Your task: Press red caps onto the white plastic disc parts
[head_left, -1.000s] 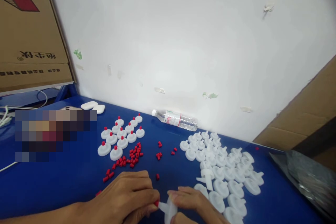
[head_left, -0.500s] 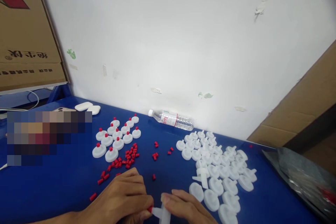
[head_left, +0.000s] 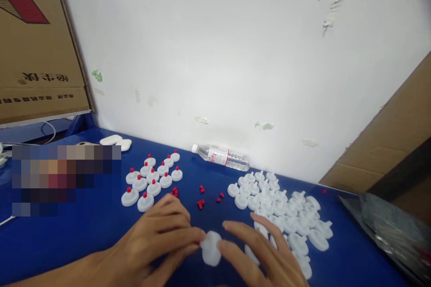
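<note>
Head view: my left grip (head_left: 164,237) is pinched nearly closed, thumb and forefinger together on a red cap (head_left: 197,243) that barely shows between them. The lid (head_left: 211,250) sits right at those fingertips, bottom centre of the frame, its broad face turned roughly toward me. My right grip (head_left: 266,255) is spread open, with no firm hold; one fingertip is at the lid's right edge, but I cannot tell whether it touches.

That leaves the lid, as I judge it, hanging on my left pinch alone. If the cap is only loosely on the spout, the lid could drop away from it or swing round; the join is hidden, so I can't tell how well it is seated. A cap set crooked would probably work loose too.

My spread right fingers overlap the bare lids (head_left: 298,242) at the lower right, and a careless sweep could scatter them. My left knuckles stand just below the loose caps (head_left: 200,205) near the centre; a bump could roll those across the worktop (head_left: 63,237). The capped lids (head_left: 145,202) at centre left stand close to my left grip, so its wrist could tip one over.
</note>
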Demonstrator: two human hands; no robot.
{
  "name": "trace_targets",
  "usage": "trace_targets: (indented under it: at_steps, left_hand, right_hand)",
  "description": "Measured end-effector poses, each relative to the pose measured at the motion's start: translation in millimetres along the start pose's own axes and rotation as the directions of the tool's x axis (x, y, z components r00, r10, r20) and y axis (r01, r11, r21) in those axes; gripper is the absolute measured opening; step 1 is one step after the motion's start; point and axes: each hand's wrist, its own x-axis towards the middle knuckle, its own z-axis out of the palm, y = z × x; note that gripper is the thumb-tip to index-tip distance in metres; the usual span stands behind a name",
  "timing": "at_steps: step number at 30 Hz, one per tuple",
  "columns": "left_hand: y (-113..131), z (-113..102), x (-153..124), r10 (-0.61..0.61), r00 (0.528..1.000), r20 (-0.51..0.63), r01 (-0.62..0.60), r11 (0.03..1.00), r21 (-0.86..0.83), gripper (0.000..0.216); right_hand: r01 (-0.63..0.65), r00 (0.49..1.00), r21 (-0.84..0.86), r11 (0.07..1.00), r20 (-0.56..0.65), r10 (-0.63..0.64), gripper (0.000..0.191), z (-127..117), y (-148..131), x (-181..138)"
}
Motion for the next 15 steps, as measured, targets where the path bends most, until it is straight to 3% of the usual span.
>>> trace_targets:
  at_steps: [3,7,11,15]
  left_hand:
    - [-22.6,-14.6,7.1,-0.044,0.998,0.038,0.036,0.981,0.19,0.033]
    - [-67.3,-37.1,36.4,-0.156,0.971,0.179,0.039,0.848,0.528,0.027]
    - [-106.7,-41.3,62.1,-0.241,0.92,0.308,0.011,0.803,0.596,0.025]
    - [-121.8,-35.7,70.9,-0.326,0.858,0.398,-0.01,0.763,0.647,0.017]
  right_hand:
    - [-0.068,0.996,-0.061,0.996,0.053,0.071,0.025,1.2,15.4,2.1]
    - [-0.15,0.975,-0.136,0.979,0.141,0.169,0.031,6.5,28.4,-3.6]
    - [-0.103,0.979,-0.186,0.977,0.156,0.133,0.032,12.0,34.1,-9.2]
    - [0.007,0.983,-0.168,0.986,0.182,0.024,0.028,15.5,37.8,-10.6]
